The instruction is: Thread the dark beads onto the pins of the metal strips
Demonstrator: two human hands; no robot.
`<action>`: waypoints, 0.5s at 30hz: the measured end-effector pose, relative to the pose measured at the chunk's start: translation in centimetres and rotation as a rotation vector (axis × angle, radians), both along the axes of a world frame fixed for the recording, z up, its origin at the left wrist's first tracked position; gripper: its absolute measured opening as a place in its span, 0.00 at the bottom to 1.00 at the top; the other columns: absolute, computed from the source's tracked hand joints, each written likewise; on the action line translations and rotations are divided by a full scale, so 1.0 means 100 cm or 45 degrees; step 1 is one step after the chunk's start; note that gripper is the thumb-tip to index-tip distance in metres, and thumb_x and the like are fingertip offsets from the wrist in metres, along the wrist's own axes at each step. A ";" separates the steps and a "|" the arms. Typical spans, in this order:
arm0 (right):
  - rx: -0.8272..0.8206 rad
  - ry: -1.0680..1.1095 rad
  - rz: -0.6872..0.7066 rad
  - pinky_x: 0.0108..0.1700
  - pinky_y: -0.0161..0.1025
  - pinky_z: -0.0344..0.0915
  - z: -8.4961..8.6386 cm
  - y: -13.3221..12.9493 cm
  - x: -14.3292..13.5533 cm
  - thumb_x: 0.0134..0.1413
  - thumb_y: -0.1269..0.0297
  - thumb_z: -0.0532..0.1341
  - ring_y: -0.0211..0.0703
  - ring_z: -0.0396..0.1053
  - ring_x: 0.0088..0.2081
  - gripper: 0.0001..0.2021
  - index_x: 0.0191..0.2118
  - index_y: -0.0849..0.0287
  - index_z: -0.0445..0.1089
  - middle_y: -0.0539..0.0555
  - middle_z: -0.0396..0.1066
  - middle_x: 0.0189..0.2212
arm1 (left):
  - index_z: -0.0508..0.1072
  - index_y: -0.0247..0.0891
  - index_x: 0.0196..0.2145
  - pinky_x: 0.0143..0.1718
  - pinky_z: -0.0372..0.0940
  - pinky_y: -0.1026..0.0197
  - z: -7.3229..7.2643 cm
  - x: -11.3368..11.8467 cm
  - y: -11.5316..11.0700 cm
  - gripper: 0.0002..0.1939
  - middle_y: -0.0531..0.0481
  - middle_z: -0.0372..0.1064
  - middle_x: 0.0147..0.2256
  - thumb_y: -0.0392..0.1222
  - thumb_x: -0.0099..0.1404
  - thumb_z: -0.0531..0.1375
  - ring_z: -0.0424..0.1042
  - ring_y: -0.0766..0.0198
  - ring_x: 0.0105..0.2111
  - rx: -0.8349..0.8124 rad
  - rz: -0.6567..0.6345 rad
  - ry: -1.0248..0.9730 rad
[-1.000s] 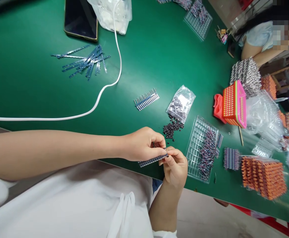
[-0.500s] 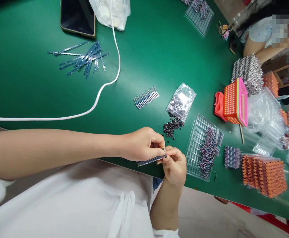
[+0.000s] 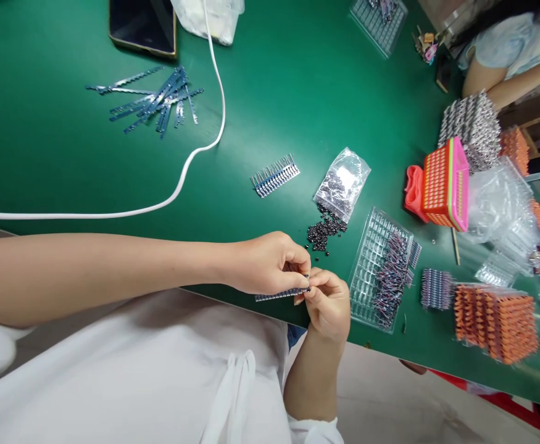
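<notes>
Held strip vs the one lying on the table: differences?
Position: the held strip is in the left hand and right hand; the table strip lies on the green table.
View: the hands partly cover the held strip; the table strip is uncovered.
Look: thin wires line one side of the table strip; none clearly show on the held strip.
Both look segmented.

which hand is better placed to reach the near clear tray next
Probably the right hand: it sits beside that clear tray, while the left hand lies farther off; both are at the dark strip, though.
</notes>
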State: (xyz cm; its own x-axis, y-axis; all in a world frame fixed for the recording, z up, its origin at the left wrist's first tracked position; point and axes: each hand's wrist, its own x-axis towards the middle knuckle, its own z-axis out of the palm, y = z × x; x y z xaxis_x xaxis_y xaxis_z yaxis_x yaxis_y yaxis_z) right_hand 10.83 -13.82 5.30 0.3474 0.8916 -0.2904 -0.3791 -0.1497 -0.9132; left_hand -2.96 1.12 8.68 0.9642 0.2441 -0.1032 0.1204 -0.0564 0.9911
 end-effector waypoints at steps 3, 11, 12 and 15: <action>0.038 0.024 0.011 0.21 0.32 0.70 -0.001 -0.001 0.000 0.45 0.64 0.73 0.34 0.71 0.21 0.06 0.29 0.56 0.77 0.48 0.72 0.25 | 0.76 0.32 0.28 0.23 0.55 0.66 -0.001 0.000 0.000 0.10 0.52 0.71 0.22 0.39 0.63 0.58 0.65 0.69 0.22 -0.005 -0.013 0.013; 0.002 0.024 -0.050 0.22 0.32 0.70 0.000 0.001 -0.001 0.44 0.62 0.74 0.33 0.70 0.21 0.08 0.29 0.56 0.77 0.47 0.72 0.25 | 0.75 0.33 0.28 0.25 0.56 0.67 0.001 0.002 0.003 0.10 0.52 0.71 0.24 0.41 0.63 0.59 0.66 0.69 0.24 0.028 0.016 0.075; -0.010 0.014 -0.077 0.22 0.32 0.70 0.000 0.002 -0.001 0.43 0.61 0.74 0.33 0.69 0.21 0.08 0.28 0.56 0.77 0.48 0.72 0.25 | 0.75 0.33 0.28 0.25 0.56 0.68 0.002 0.002 0.004 0.10 0.53 0.71 0.23 0.42 0.62 0.59 0.65 0.69 0.24 0.025 0.026 0.082; -0.006 -0.003 -0.155 0.22 0.31 0.68 0.000 0.005 -0.003 0.43 0.60 0.74 0.32 0.68 0.21 0.09 0.28 0.56 0.77 0.47 0.71 0.26 | 0.74 0.34 0.29 0.25 0.57 0.68 0.004 0.003 0.005 0.09 0.54 0.69 0.22 0.43 0.62 0.60 0.64 0.70 0.23 -0.056 0.072 0.091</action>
